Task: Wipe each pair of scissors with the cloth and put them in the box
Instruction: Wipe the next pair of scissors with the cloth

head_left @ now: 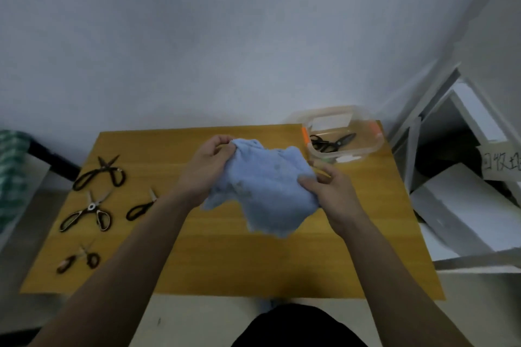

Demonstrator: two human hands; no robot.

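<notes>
Midway through the job, I watch both hands work a crumpled light-blue terry cloth [262, 191] held above the middle of the yellow wooden table [225, 262]. My left hand [205, 166] pinches the cloth's far upper corner, fingers curled round the fabric. My right hand [329, 191] grips its right edge, thumb pressed into the pile. A thin yellowish strip [321, 171] shows just past the right hand's fingers; I cannot tell whether it belongs to scissors wrapped inside the cloth or to something else, since the cloth hides whatever it may hold.

4 pairs wait in a loose column on the table's left side, well apart from the cloth: black-handled scissors [98, 175] farthest away, steel kitchen shears with dark grips [87, 213] nearer, small black-handled scissors [141, 205] just to their right, and a tiny pair with dark loops [80, 259] closest to me. They seem placed there as the unwiped queue, within reach of the left hand.

At the far right corner stands a clear plastic box with orange clips [375, 141], lid off, with 1 pair of black scissors [332, 142] lying inside. I judge that pair finished, so most of the work remains.
</notes>
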